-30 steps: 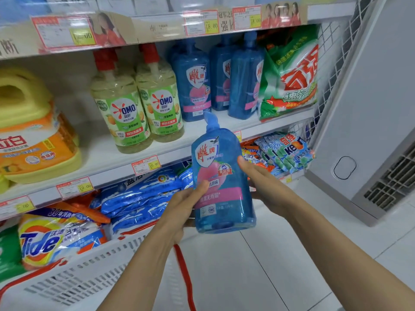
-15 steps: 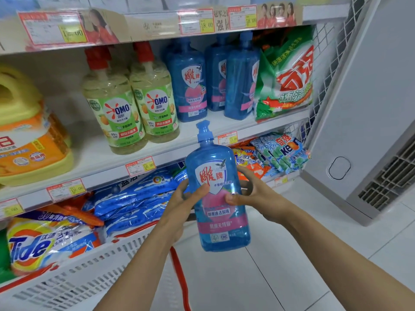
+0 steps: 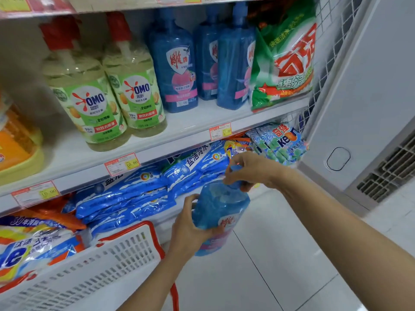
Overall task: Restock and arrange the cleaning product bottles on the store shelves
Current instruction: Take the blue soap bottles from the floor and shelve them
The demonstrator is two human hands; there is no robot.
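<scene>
Left grip (image 3: 188, 230), right grip (image 3: 251, 169) hold one blue bottle (image 3: 221, 203) — three twins (image 3: 177, 70), two OMO bottles (image 3: 89, 97).

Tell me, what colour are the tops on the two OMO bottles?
Both tops are red, best seen in the head view.

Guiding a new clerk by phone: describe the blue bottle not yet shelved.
Find the white shelf with OMO bottles; look below its edge, before the blue bags. A blue bottle is in the air, left hand gripping its body, right hand its top; its three twins stand on the shelf.
</scene>
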